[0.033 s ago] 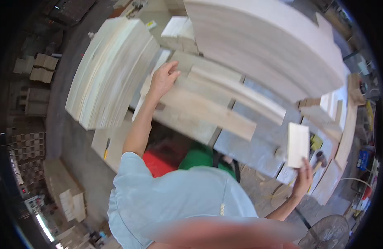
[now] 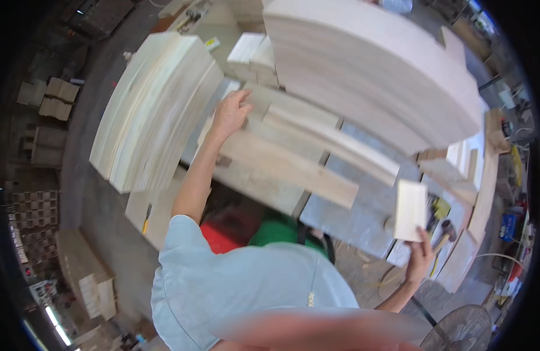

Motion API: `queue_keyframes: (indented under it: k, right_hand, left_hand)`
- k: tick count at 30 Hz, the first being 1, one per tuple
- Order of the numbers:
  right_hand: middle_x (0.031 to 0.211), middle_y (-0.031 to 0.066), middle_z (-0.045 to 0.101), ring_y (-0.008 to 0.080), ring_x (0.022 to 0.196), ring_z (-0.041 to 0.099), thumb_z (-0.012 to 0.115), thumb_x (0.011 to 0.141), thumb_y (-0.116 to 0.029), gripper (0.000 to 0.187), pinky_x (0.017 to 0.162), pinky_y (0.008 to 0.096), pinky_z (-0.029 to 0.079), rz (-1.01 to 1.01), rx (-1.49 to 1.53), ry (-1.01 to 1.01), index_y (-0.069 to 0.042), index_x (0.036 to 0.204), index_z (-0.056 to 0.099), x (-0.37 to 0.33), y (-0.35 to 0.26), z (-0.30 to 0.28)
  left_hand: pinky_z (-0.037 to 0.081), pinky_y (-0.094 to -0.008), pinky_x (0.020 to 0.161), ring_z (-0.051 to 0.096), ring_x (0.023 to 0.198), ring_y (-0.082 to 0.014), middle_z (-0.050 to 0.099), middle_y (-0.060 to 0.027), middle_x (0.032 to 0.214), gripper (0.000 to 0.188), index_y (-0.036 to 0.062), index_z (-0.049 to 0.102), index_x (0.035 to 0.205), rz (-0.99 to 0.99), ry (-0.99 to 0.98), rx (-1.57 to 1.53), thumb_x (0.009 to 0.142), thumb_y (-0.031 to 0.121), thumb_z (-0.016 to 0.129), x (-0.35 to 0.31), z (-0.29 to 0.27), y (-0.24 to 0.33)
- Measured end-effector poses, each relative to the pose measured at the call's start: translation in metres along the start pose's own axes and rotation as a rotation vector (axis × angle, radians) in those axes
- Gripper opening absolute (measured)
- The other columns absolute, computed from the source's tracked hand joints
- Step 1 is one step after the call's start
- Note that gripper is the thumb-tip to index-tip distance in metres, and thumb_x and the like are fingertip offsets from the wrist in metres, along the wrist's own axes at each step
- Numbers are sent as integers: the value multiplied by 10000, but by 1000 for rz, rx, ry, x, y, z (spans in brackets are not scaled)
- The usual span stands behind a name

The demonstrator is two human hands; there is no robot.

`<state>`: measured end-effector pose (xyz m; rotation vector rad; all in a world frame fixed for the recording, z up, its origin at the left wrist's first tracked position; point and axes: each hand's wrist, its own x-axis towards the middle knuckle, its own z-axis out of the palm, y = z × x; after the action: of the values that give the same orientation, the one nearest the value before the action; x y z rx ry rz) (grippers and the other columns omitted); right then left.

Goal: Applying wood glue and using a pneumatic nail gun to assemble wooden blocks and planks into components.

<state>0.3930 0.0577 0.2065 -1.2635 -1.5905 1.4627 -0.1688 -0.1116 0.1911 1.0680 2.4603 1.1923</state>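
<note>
A small, pale rectangular board stands out against the near right corner of a grey worktop, held up by its lower end. The right hand has its grip pinching that end. Just beyond this hand is a hammer with a dark head. Two loose items lie slantwise across the worktop: a flat wooden plank and, farther back, a narrower wooden strip. The left hand is near their left ends, its grip loosely spread; whether it touches wood cannot be told.

The worktop's surface is smooth and divided by dark seams. A tall stack of panels rises at its left end, a larger pile of boards along its far edge, and a short stack of blocks by its far right corner. Past the left end, a yellow-handled tool rests on a pale sheet.

Around this is a dim workshop: grey concrete floor, more stacked timber at left, and a round fan at lower right.
</note>
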Motion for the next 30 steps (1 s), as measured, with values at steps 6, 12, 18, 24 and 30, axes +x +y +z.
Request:
queue_keyframes:
  k: [6,12,18,24,30]
  right_hand:
    - [897,30,625,92,781,573,532,852,25,355,707,220,446,78,-156,-64,-24,1198,594,-10,-20,96]
    - [835,34,593,119,756,524,622,838,-50,265,686,251,422,166,-460,14,-12,1099,652,-17,-46,152]
    - [813,63,588,146,748,529,642,840,-96,235,699,270,425,-121,-632,85,10,1049,641,-14,-42,180]
    - [755,40,585,117,672,518,612,884,-150,225,640,254,436,120,-412,134,22,1028,625,-10,-49,214]
    - [775,23,585,88,680,503,612,895,-174,270,635,235,431,145,-339,96,22,1082,611,-3,-51,230]
  left_hand:
    - [393,-411,986,508,1134,-348,547,-200,1198,485,43,551,1224,167,24,169,777,192,663,137,32,-74]
    - [368,-435,1003,444,1181,-395,477,-229,1279,620,51,525,1260,120,-71,267,736,330,704,194,53,-59]
    - [360,-467,991,427,1172,-384,440,-209,1273,694,56,519,1260,21,-193,388,693,400,724,202,52,-44]
    - [380,-458,973,438,1153,-383,475,-222,1198,655,28,526,1204,-12,-167,431,699,391,734,205,64,-45]
    - [403,-446,941,455,1114,-382,494,-227,1140,608,18,530,1134,-31,-106,381,664,314,777,204,55,-34]
